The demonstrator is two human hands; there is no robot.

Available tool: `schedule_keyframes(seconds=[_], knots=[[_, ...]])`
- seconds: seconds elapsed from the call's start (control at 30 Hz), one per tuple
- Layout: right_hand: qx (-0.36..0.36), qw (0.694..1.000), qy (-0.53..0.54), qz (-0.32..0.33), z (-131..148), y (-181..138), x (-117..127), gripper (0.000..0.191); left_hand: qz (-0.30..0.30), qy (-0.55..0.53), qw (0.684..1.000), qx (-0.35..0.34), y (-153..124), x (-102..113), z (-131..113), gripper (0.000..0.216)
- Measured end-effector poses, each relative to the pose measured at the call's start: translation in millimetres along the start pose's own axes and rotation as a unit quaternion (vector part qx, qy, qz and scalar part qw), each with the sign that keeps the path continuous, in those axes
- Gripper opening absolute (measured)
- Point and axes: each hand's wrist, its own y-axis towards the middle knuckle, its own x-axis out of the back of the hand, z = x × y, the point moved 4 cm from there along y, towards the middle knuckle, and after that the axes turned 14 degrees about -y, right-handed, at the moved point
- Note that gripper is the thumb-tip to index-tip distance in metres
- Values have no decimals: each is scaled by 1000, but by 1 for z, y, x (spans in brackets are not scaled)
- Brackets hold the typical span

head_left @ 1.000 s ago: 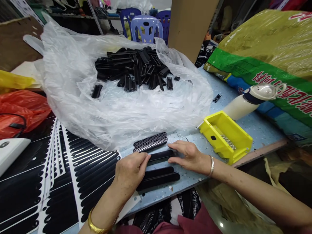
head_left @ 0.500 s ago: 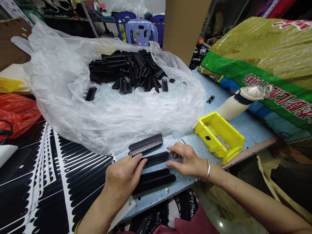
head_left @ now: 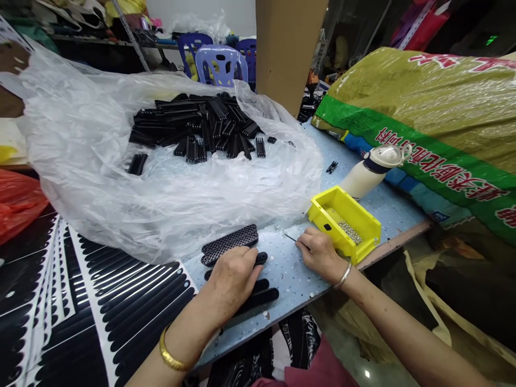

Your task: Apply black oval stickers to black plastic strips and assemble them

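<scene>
My left hand (head_left: 230, 279) is closed over a long black plastic strip (head_left: 262, 258) with rounded ends, its fingers hiding most of it. Closer to me, two more black strips (head_left: 266, 296) lie side by side, partly under that hand. Just beyond it rest black pieces with a lattice surface (head_left: 230, 243). My right hand (head_left: 320, 251) pinches a thin dark pointed tool (head_left: 291, 237); its tip points left, low over the blue tabletop, and its exact kind cannot be made out. Beside that hand stands a yellow bin (head_left: 342, 220) with small shiny metal pieces (head_left: 350, 232) inside.
A crumpled clear plastic sheet (head_left: 226, 188) spreads across the table, bearing a pile of black slotted parts (head_left: 201, 123). Sheets of black strips (head_left: 149, 306) lie at left. A white bottle (head_left: 363, 174) and a large printed sack (head_left: 423, 107) stand at right.
My right hand has moved away from the strip toward the yellow bin and taken hold of the thin tool from the table. My left hand has slid right along the strip. The view has shifted.
</scene>
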Motion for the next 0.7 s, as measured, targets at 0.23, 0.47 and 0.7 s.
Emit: schedule_keyframes(seconds=[0.23,0.47,0.7], knots=[[-19,982,187,7,18,0,26,19,-42,-23,999,4,-3,-3,2,11],[-31,922,379,71,47,-4,37,21,-69,-43,996,-21,-5,-5,2,13],[-13,951,305,53,55,-1,36,16,-63,-56,996,-18,-5,-6,3,13]])
